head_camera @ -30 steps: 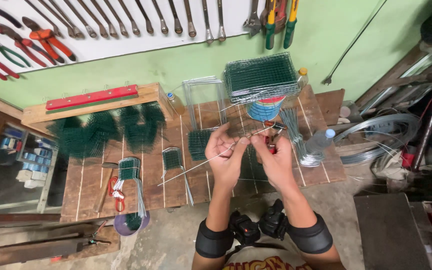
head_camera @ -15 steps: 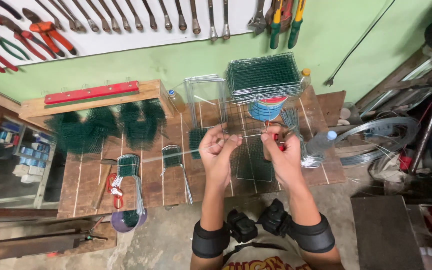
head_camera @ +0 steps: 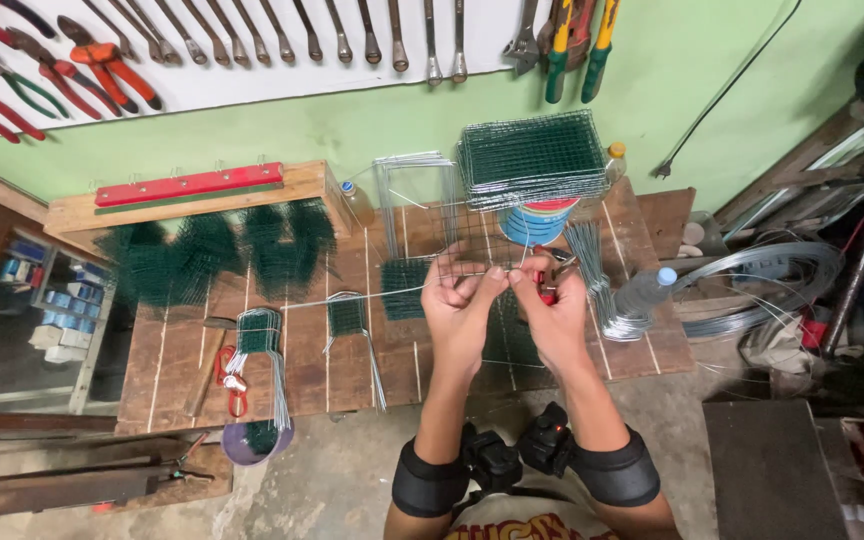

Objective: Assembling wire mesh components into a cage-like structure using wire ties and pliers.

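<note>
Head view shows me both hands closer together than half a second ago, now nearly touching at centre frame. My left hand (head_camera: 464,305) pinches a long thin wire (head_camera: 352,297) that runs off toward the left over the wooden bench (head_camera: 172,360). My right hand (head_camera: 552,305) is closed around red-handled pliers (head_camera: 546,292) at the wire's end. Above them, upper middle, sits a stack of green mesh panels (head_camera: 532,158).
</note>
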